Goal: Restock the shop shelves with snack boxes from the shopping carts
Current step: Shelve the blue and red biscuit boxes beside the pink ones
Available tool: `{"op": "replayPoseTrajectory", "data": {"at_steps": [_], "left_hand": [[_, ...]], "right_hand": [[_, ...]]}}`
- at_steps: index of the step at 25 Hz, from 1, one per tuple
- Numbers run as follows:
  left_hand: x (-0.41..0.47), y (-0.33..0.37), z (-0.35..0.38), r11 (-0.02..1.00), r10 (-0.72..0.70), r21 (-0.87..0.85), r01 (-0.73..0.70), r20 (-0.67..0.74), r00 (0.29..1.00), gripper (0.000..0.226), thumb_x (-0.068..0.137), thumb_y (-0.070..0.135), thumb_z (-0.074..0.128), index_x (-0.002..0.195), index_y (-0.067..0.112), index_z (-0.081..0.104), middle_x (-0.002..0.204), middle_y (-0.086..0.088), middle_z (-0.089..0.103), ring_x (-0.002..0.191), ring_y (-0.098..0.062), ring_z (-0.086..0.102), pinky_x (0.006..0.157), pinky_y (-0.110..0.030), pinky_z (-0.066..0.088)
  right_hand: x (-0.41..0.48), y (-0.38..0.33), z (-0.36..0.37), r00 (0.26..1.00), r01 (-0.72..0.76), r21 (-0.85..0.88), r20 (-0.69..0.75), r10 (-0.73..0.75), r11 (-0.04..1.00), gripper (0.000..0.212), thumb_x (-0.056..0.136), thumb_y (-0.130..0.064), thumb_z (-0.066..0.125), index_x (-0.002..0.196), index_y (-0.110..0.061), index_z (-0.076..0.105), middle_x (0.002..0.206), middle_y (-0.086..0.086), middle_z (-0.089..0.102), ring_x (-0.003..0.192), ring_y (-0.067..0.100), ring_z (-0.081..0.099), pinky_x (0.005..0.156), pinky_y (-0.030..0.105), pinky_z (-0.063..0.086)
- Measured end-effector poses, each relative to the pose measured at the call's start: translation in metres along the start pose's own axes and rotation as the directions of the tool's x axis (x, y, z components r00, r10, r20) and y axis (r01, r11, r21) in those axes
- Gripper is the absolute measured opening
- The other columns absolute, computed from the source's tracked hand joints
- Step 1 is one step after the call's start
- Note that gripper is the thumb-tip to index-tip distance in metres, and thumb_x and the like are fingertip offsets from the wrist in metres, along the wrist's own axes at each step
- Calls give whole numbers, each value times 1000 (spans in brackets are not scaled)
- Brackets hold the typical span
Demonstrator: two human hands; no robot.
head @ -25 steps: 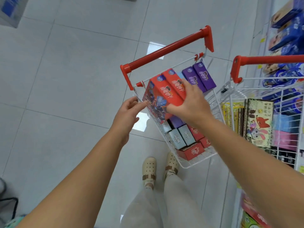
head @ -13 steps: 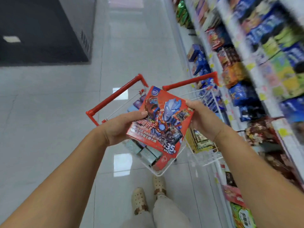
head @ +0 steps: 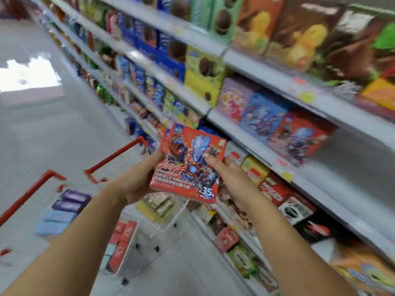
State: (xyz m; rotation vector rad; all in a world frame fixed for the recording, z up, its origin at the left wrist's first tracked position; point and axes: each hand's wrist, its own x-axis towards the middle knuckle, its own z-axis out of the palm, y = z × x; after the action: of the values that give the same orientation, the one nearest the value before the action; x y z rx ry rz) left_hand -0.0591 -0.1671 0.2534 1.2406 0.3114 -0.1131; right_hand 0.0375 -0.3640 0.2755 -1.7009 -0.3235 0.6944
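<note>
Shop aisle with a pale tiled floor (head: 53, 135). Near the centre, the left hand (head: 139, 182) and the right hand (head: 229, 176) grip 1 red snack box (head: 188, 167) by its 2 sides. A red-handled cart (head: 27, 194) stands at 8 o'clock. The shelves (head: 252, 149) at 2 o'clock carry similar boxes.

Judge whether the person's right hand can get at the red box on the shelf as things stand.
Probably not yet: the way to the shelved red box looks open, but the right hand and left hand both grip the held red snack box.
</note>
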Motion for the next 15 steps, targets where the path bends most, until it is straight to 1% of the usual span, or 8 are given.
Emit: {"op": "replayPoseTrajectory", "data": {"at_steps": [2,3,4,7,9,12,13,15], "left_hand": [[17,0,68,1000,3,15,-4,23,1000,67,69,79,57,105,25,76,106,-3,76,91,-18,73,76,-35,59],[25,-4,98,1000,-2,12,1,25,1000,59,82,69,48,110,24,72,107,-3,76,91,-19,73,78,-36,58],[31,-9,128,1000,-12,6,12,31,999,52,88,62,45,112,23,71,107,-4,76,90,-19,73,78,-36,58],[43,-33,195,998,-57,-4,57,75,996,46,86,53,54,113,19,71,109,-9,75,89,-24,72,78,-38,59],[47,-47,223,994,-104,-34,106,70,992,44,82,46,62,111,14,72,104,-12,75,81,-24,73,70,-34,60],[58,-55,247,988,-143,-43,146,66,988,32,87,38,63,106,14,70,95,-11,77,72,-21,73,65,-31,60],[65,-57,253,989,-143,-33,145,53,988,29,90,37,62,106,14,70,95,-10,77,72,-21,73,67,-32,60],[81,-59,262,992,-121,18,121,16,992,27,91,39,62,103,16,69,93,-8,77,72,-21,72,68,-32,59]], "right_hand": [[-31,0,-61,995,39,21,-95,-37,999,38,87,-51,64,113,-23,62,95,-4,76,84,18,74,73,38,60],[-43,2,-89,990,43,44,-136,-37,998,44,86,-52,64,117,-21,61,99,-1,76,88,22,73,80,44,59],[-56,6,-115,984,47,72,-177,-34,996,46,87,-51,64,119,-19,61,102,2,75,91,25,73,85,47,57],[-93,25,-182,960,0,101,-278,29,995,50,84,-54,65,118,-17,63,103,6,75,92,28,73,91,51,54],[-112,37,-212,926,-41,83,-372,69,996,47,85,-55,63,111,-16,67,96,5,76,87,27,74,89,49,55],[-128,45,-246,837,-43,135,-536,110,990,40,89,-50,60,103,-13,69,83,2,77,74,20,74,77,37,57],[-130,46,-255,804,-41,160,-581,128,986,39,89,-50,60,100,-13,68,81,1,77,71,19,74,73,36,57],[-130,53,-273,728,-23,201,-668,154,979,38,88,-52,61,96,-16,67,82,2,76,73,19,74,75,38,57]]}}
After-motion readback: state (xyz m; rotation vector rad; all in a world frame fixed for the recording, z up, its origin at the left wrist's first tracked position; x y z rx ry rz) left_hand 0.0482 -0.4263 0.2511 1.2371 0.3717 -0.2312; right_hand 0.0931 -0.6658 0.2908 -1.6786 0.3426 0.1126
